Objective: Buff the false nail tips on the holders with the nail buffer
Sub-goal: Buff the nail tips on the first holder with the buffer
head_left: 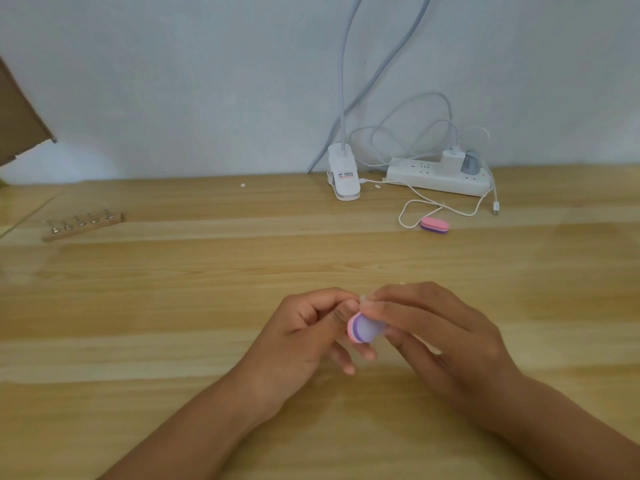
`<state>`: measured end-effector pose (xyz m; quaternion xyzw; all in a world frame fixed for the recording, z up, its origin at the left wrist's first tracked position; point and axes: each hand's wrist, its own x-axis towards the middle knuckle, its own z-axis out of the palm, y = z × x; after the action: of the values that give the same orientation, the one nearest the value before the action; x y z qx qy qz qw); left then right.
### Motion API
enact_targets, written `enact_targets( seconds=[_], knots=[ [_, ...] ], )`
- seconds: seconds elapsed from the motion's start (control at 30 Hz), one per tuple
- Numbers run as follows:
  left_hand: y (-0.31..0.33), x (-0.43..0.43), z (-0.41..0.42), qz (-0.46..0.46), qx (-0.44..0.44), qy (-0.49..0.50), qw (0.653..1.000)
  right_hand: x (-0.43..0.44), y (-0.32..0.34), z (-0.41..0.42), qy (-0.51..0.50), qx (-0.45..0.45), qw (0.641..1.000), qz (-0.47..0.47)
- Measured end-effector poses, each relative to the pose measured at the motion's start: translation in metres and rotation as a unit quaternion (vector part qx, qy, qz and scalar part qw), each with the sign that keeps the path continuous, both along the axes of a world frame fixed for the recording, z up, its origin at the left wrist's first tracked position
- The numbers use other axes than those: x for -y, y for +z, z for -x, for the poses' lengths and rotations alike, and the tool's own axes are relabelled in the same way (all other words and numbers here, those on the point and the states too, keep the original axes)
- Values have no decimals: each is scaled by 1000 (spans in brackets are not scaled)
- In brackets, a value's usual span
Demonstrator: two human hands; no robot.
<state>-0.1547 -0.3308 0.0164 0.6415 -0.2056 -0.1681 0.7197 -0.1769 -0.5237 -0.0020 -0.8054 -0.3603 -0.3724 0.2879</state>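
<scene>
Wooden table (207, 271), two hands (304, 337) (440, 334), two buffers (365, 328) (435, 225), five holders (81, 221)

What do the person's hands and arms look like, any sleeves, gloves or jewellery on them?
The left hand and the right hand wear no gloves, and no rings show. The left forearm and the right forearm are uncovered down to the picture's bottom edge, with no sleeve, watch or bracelet in view. The fingernails look short and unpainted, though blur hides finer detail.

white clip lamp (343, 178) & power strip (429, 178) w/ loose cable (496, 206) at back of wood table (173, 306), cardboard (17, 116) far left.
</scene>
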Motion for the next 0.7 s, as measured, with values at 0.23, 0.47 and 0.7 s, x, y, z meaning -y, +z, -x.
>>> enact_targets(
  seconds=[0.23, 0.47, 0.7],
  knots=[
    [-1, 0, 5, -14, 26, -34, 999, 1, 1, 3, -44, 11, 999, 12],
    [-1, -2, 3, -39, 38, -37, 998, 15, 4, -4, -85, 17, 996, -6],
    [0, -6, 4, -11, -41, -115, 992, 10, -1, -2, -30, 10, 999, 39]
  ],
)
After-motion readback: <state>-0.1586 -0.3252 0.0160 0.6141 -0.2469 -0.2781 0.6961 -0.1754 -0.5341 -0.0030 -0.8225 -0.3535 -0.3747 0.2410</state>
